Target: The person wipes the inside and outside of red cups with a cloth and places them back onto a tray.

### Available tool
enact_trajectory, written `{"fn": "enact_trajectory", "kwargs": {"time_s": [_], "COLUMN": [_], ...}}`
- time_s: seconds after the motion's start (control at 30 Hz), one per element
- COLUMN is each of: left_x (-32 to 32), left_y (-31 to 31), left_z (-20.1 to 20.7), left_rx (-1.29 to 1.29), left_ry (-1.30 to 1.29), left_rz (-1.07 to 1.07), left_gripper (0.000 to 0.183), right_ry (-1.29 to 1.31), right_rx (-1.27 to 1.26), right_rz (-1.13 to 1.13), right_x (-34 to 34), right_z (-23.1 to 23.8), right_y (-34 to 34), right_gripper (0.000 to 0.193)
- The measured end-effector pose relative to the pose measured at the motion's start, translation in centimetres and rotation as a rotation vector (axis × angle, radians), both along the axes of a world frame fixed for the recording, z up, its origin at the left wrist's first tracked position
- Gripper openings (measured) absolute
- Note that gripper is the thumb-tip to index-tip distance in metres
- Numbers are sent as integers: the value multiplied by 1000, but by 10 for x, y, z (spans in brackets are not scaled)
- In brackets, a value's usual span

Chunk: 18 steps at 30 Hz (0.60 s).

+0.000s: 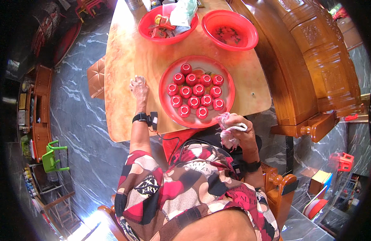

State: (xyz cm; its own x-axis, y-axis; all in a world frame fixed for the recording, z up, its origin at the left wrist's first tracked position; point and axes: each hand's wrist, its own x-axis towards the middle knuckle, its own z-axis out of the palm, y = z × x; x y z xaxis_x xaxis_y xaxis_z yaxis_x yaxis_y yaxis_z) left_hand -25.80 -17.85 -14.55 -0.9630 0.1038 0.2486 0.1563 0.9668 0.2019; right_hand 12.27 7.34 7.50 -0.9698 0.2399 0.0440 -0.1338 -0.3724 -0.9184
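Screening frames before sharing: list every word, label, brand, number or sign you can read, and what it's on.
Shirt: large printed lettering on several patches, partly legible; I won't copy it out.
Small black box by the left hand: white label, print too small to read.
Red cups: pale rings on their bases, no readable words.
Plastic bag in the red basin: any print too blurred to read.

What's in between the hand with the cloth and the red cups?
The tray's red rim lies between the right hand and the nearest red cup. The pink-and-white cloth is in that hand, on the side toward the cups. Nothing else visible stands in the way.
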Motion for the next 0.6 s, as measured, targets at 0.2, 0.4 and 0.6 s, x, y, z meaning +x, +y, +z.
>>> {"fn": "enact_trajectory", "kwargs": {"time_s": [0.2,0.4,0.6], "left_x": [-1,60,141], "left_y": [7,51,111], "left_z": [2,112,170], "left_rx": [186,767,824], "left_ry": [72,-78,-166], "left_rz": [-82,-421,-895], "left_gripper": [50,54,62], "right_ry": [397,320,213], "right_rx": [-100,-504,-799], "right_rz": [-9,-42,-201], "right_x": [17,9,-3], "right_z": [27,13,11], "right_y": [8,20,25], "right_gripper": [30,42,52]}}
